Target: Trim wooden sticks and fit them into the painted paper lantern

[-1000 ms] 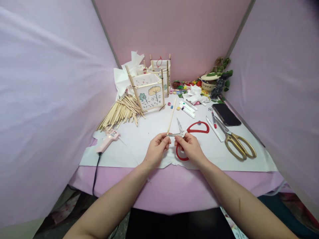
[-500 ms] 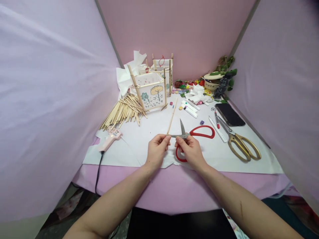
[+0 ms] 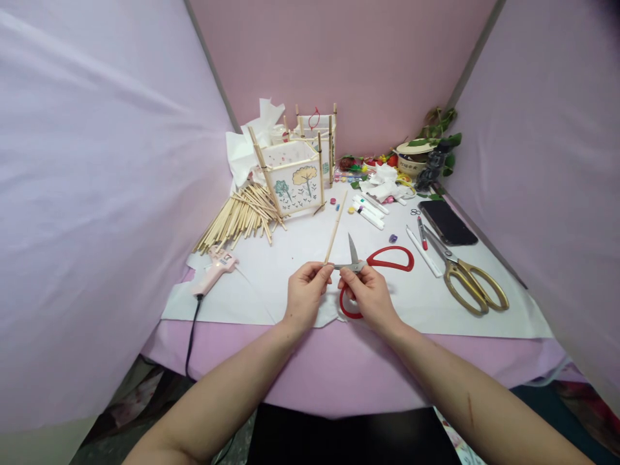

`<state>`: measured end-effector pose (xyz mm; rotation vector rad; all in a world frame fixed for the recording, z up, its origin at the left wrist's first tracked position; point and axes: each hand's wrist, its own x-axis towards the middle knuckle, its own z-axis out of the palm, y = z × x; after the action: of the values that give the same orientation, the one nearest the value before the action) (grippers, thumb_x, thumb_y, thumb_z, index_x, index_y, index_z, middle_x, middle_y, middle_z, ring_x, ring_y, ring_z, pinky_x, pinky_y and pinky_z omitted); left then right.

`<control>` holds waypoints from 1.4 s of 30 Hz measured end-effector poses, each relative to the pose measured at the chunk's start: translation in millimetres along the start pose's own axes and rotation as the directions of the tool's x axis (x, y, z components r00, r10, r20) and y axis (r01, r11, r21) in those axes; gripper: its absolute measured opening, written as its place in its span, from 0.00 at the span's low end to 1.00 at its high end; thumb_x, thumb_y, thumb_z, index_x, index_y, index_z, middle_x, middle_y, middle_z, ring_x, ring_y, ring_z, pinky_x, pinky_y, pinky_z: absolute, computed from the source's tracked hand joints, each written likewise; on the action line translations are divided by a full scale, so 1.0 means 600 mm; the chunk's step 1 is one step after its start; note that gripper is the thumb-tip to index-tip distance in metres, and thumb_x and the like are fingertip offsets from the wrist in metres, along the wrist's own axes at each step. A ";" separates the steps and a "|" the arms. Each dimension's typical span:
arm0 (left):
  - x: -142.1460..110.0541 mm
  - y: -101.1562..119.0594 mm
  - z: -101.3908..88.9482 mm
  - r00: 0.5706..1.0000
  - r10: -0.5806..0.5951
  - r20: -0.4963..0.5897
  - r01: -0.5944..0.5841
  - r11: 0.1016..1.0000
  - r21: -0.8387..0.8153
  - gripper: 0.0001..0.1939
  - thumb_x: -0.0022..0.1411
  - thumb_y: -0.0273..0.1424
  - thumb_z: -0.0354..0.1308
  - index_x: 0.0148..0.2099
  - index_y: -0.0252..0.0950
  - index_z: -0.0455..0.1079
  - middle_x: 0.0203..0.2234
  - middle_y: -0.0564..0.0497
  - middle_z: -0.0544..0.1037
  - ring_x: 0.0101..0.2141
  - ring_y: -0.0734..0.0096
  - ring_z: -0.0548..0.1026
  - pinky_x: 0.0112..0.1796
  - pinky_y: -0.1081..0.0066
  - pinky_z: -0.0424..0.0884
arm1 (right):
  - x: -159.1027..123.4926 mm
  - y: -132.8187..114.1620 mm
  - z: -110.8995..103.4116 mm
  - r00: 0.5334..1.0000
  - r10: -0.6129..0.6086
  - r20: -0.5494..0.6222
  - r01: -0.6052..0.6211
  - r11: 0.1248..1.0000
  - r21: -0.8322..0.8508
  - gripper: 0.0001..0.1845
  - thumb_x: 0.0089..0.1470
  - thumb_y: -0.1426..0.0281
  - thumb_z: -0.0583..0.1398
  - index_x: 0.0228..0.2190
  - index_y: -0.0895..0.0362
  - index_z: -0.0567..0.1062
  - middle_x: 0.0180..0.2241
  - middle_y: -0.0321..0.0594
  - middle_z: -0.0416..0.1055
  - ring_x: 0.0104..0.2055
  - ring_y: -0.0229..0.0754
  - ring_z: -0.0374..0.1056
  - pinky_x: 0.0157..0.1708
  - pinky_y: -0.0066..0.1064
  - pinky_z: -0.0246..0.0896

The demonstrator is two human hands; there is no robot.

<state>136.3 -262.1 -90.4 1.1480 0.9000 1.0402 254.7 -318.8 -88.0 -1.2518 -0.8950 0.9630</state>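
Observation:
Between the thumb and fingers of my left hand (image 3: 307,289) is a thin wooden stick (image 3: 335,231), pointing away from me over the white sheet. My right hand (image 3: 370,292) is closed around the pivot area of red-handled scissors (image 3: 390,258), not through the handle loops. Their blades are spread: one points up and away, the other reaches left and meets the stick at my left fingertips. The exact contact there is partly hidden by the fingers. One red loop hangs below my right hand.
A pile of wooden sticks (image 3: 238,216) and a pink glue gun (image 3: 216,270) lie left. Lantern-like boxes with stick frames (image 3: 298,187) stand behind. To the right are white markers (image 3: 370,212), gold-handled scissors (image 3: 475,284) and a black phone (image 3: 447,223).
The view has shifted slightly, moving the table items a little to the right in the picture. The scissors' angle against the stick changes slightly; both hands keep their hold.

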 end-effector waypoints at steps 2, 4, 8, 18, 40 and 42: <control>0.000 0.000 -0.001 1.000 -0.004 -0.005 0.004 1.000 0.011 0.13 0.52 0.38 0.63 0.30 0.32 0.72 0.18 0.56 0.67 0.19 0.82 0.59 0.22 0.77 0.55 | -0.001 -0.001 0.000 1.000 -0.001 -0.005 0.001 1.000 0.000 0.16 0.54 0.57 0.60 0.25 0.57 0.69 0.24 0.35 0.69 0.20 0.32 0.57 0.20 0.26 0.52; 0.000 0.001 -0.001 1.000 -0.013 0.001 0.013 1.000 0.019 0.13 0.52 0.38 0.63 0.29 0.32 0.71 0.18 0.56 0.67 0.19 0.82 0.59 0.22 0.77 0.55 | -0.001 -0.001 0.000 1.000 0.000 -0.006 0.000 1.000 0.000 0.16 0.53 0.57 0.60 0.25 0.57 0.69 0.24 0.36 0.69 0.20 0.32 0.57 0.20 0.26 0.52; -0.003 0.005 0.000 0.999 -0.020 0.043 0.020 1.000 0.007 0.13 0.55 0.37 0.61 0.38 0.33 0.74 0.21 0.55 0.67 0.20 0.81 0.59 0.23 0.77 0.56 | 0.000 -0.001 0.001 1.000 0.027 0.009 -0.027 1.000 0.014 0.16 0.53 0.57 0.60 0.26 0.57 0.70 0.24 0.36 0.70 0.20 0.32 0.57 0.20 0.26 0.52; -0.004 0.009 -0.002 1.000 0.020 -0.004 -0.019 0.990 0.137 0.13 0.54 0.39 0.62 0.27 0.33 0.71 0.18 0.56 0.66 0.21 0.79 0.60 0.24 0.76 0.56 | -0.004 0.000 0.002 1.000 0.010 -0.010 -0.010 1.000 0.019 0.15 0.53 0.57 0.60 0.26 0.56 0.69 0.24 0.35 0.69 0.20 0.33 0.57 0.20 0.26 0.52; 0.011 0.027 -0.006 0.906 -0.364 0.216 0.413 0.871 -0.265 0.23 0.54 0.48 0.60 0.27 0.30 0.68 0.15 0.59 0.57 0.15 0.87 0.47 0.16 0.80 0.42 | 0.055 -0.019 -0.059 0.935 0.255 -0.247 -0.118 0.880 0.461 0.14 0.45 0.59 0.65 0.27 0.55 0.68 0.24 0.33 0.68 0.19 0.32 0.59 0.17 0.26 0.56; 0.013 0.026 -0.009 0.895 -0.364 0.256 0.430 0.856 -0.286 0.19 0.53 0.43 0.63 0.28 0.29 0.69 0.16 0.58 0.58 0.15 0.88 0.49 0.16 0.81 0.43 | 0.055 -0.020 -0.061 0.935 0.258 -0.244 -0.118 0.875 0.470 0.14 0.45 0.60 0.65 0.26 0.55 0.68 0.24 0.33 0.67 0.19 0.31 0.58 0.17 0.25 0.56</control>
<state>130.8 -251.6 -76.3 0.7161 0.7293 0.6895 301.3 -300.9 -79.0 -1.0557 -0.2835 1.0286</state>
